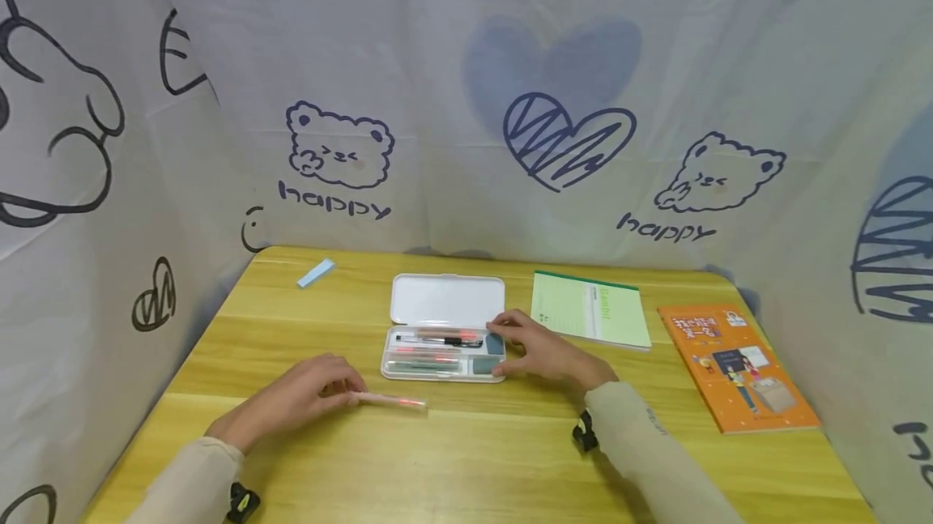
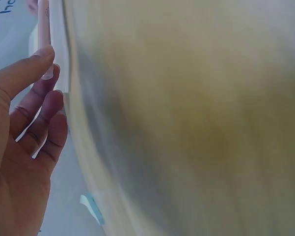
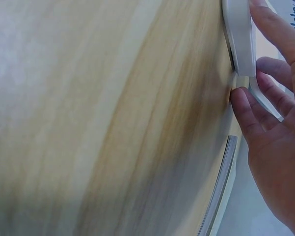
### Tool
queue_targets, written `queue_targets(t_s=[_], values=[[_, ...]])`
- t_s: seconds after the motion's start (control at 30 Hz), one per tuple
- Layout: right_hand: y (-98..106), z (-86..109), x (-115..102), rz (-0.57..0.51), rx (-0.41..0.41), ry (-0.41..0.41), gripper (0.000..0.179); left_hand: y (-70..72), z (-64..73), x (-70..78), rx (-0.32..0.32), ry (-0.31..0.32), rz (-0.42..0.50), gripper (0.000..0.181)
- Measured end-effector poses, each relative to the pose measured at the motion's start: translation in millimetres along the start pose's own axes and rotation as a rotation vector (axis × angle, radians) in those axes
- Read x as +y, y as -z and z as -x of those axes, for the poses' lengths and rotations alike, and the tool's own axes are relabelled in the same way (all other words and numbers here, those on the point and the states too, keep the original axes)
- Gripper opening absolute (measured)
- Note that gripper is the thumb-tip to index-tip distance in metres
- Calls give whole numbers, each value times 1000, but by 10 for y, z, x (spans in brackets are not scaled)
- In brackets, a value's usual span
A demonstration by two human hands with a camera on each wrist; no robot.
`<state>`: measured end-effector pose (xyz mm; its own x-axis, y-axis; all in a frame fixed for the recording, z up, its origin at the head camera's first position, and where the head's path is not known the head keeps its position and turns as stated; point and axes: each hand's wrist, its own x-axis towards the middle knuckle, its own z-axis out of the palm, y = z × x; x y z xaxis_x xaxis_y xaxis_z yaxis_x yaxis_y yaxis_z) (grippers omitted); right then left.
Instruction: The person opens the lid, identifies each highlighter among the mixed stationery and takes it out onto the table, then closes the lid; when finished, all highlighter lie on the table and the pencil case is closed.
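My left hand (image 1: 302, 396) pinches one end of a pale pink pen (image 1: 389, 401) between thumb and fingertips, low over the table in front of the case. In the left wrist view the thumb presses on the same pen (image 2: 44, 29). A white pencil case (image 1: 389, 374) lies with its lid (image 1: 448, 300) tipped back. Inside are a clear pen with black grip (image 1: 459, 342), pink pens and greenish pens (image 1: 423, 365), plus grey-green blocks at the right end. My right hand (image 1: 543, 350) grips the case's right end, thumb at the front corner, fingers at the back.
A light green notebook (image 1: 568, 305) lies behind my right hand, with an orange book (image 1: 736, 370) farther right. A small light blue strip (image 1: 317, 273) is at the back left of the wooden table (image 1: 481, 467). Printed white cloth (image 1: 452, 208) hangs around the table's back and sides.
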<state>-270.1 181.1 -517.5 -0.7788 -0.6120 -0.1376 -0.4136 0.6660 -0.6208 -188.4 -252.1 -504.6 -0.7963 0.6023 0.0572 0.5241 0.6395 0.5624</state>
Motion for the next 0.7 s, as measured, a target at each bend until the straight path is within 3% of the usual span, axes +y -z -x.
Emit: queue_targets(t_s=[0.3,0.7], values=[[-3,-8,23,-8,0,-3,86,-94,46,-107,-51,26,31,8],[-1,-2,25,-19,1,-6,86,-101,46,-92,-59,10,33,9]])
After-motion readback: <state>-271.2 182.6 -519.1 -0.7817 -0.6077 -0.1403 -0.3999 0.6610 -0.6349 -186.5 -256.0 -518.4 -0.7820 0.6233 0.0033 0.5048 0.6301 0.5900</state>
